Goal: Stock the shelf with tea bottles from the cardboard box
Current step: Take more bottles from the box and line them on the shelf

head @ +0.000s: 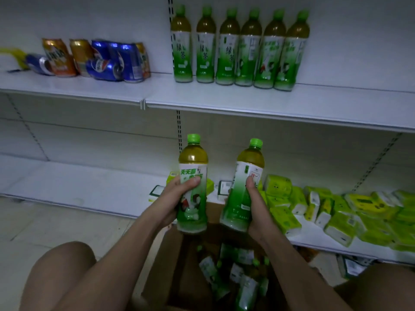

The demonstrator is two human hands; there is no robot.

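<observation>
My left hand grips a green-capped tea bottle upright by its lower label. My right hand holds a second tea bottle, tilted slightly left. Both bottles hang above the open cardboard box between my knees, where several more tea bottles lie on their sides in shadow. On the upper white shelf a row of several tea bottles stands upright, right of the shelf's slotted post.
Soda cans, some standing and some lying down, crowd the upper shelf's left half. Yellow-green tissue packs are piled on the lower shelf at right. My bare knees flank the box. Pale floor tiles show at lower left.
</observation>
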